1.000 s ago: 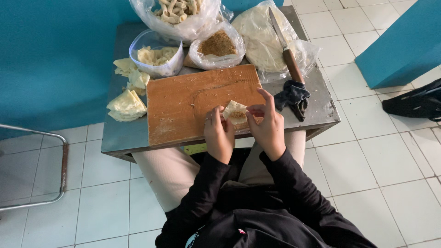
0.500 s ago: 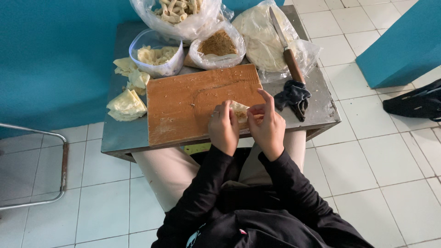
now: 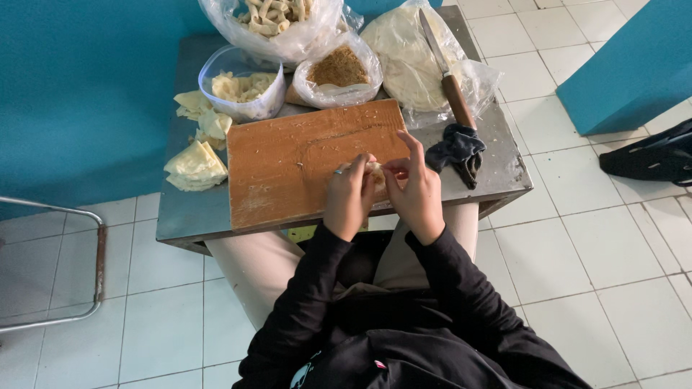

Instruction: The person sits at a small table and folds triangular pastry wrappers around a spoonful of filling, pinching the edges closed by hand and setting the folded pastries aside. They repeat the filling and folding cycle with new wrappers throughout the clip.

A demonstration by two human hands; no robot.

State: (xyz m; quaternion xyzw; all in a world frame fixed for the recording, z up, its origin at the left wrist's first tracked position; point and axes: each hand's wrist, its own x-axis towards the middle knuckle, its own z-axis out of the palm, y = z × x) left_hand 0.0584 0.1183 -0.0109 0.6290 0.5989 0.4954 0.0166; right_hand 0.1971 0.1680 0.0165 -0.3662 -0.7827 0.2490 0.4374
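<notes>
Wooden board with two hands pinching a small pale wrapper

Steel-topped counter [image 3: 504, 169] seen from above, with the seated person's black-sleeved arms reaching forward over the lap. At far left, folded pale wrappers [image 3: 194, 164] lie stacked on the counter, with a few loose ones near a clear tub [image 3: 238, 90] that holds more pieces. A wooden cutting board [image 3: 288, 162] occupies the centre. Behind it stand a plastic bag of rolled pieces [image 3: 277, 21] and a smaller bag of brown crumbly filling [image 3: 337, 70].

Over the board's near right corner the left hand [image 3: 349, 198] is curled, knuckles up, its fingers closed against a small pale wrapper [image 3: 375, 173] held between both hands. The right hand [image 3: 418, 191] meets it from the other side, thumb and lower fingers pinching the wrapper while the index finger stands raised and extended. Most of the wrapper is hidden by the fingers.

To the right, a dark crumpled cloth [image 3: 455, 150] lies on the counter just beside the board. A knife [image 3: 445, 68] with a wooden handle rests on a bag of flat pale sheets [image 3: 404, 54] behind it.
</notes>
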